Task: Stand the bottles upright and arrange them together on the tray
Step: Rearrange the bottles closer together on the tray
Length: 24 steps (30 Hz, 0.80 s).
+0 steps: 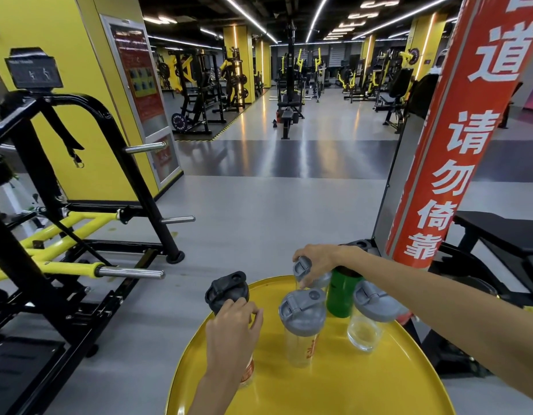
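Observation:
A round yellow tray [319,387] fills the lower middle of the head view. My left hand [232,330] grips a clear bottle with a black lid [226,290], upright at the tray's left edge. My right hand [317,262] holds the top of a grey-lidded clear bottle [302,269] at the tray's far side. Another grey-lidded clear bottle [302,322] stands upright in the middle. A green bottle [341,298] stands behind it, partly hidden by my right forearm. A third grey-lidded clear bottle [371,316] stands to the right.
A black and yellow weight machine [64,235] with steel pegs stands to the left. A red banner column [444,145] rises at the right, with a black bench [498,235] behind it. Grey gym floor [259,205] stretches ahead.

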{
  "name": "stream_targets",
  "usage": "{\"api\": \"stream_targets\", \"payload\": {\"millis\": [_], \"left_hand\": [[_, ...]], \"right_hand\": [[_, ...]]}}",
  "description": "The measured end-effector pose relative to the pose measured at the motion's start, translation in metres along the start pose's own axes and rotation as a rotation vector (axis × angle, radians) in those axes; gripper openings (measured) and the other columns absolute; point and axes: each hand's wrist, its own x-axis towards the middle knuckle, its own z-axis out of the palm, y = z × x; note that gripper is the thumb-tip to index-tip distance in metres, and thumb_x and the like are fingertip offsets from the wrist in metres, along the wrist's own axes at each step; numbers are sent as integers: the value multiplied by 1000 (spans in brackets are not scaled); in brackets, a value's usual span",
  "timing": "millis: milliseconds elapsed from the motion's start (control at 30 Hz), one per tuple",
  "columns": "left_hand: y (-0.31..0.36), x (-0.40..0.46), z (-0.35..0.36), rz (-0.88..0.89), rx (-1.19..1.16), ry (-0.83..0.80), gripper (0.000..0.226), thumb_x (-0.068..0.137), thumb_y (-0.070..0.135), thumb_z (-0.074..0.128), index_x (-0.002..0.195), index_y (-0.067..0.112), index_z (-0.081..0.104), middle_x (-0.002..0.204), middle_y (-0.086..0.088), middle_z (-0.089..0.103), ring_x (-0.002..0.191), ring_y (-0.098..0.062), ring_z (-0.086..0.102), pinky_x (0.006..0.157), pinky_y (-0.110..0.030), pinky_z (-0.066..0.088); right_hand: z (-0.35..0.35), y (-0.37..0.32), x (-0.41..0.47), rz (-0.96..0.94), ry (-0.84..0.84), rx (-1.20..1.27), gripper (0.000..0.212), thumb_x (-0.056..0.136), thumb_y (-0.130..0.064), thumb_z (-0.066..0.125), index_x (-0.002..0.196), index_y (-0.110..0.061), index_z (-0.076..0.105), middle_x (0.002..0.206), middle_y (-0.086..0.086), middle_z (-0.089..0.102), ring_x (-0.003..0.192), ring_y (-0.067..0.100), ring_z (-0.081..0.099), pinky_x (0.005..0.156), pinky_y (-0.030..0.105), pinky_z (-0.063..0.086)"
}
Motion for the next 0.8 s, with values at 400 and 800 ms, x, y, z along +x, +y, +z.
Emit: {"api": "stream_targets", "payload": {"millis": [400, 800], "left_hand": [[0, -1, 1, 6, 2, -1, 27, 74, 32, 86, 62, 24, 63, 58, 10, 52, 58, -9, 48, 36, -22, 34], [-1, -2, 4, 35, 40, 21, 32, 73, 30, 87, 60, 22, 59, 56, 8, 48, 56, -10, 46, 41, -19, 27]], "right_hand": [[21, -69, -63, -396, 62, -249, 80, 83, -67, 60, 148, -28, 35, 152, -1, 37, 136, 21, 38, 107, 44, 38], [57, -69, -59, -327, 9, -417, 105, 64, -45, 88, 150, -29, 30, 141, 7, 38, 125, 29, 41, 98, 48, 43]]}}
